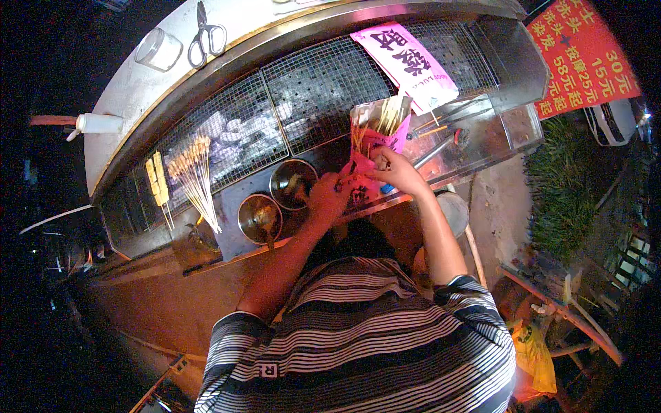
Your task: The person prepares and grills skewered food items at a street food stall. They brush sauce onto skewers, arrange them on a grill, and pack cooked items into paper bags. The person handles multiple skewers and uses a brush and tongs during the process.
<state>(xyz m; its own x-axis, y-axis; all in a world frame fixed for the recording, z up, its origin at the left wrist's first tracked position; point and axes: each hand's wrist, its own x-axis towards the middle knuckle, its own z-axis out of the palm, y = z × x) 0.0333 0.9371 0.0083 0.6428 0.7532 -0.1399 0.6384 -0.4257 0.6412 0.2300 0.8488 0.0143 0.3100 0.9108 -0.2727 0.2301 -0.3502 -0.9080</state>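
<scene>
In front of me is a pink bag (396,139) with a silvery inside, and bamboo skewers (391,116) stick out of its mouth. My left hand (329,196) grips pink bag material low on the left side. At the right, my right hand (398,171) pinches the bag near its middle with bent fingers. Whatever the skewers carry is hidden inside. Just left of my left hand stand two metal pots, one (293,184) farther back and one (260,219) nearer me, each with a utensil or brush in it.
Meat skewers (193,170) and two yellowish skewers (157,180) lie on the left of the wire-mesh grill (320,77). Flat printed pink bags (405,62) rest on the mesh at right. Tongs (436,153) lie beside my right hand. Scissors (205,38), a jar (159,50) and a squeeze bottle (100,124) occupy the white rim.
</scene>
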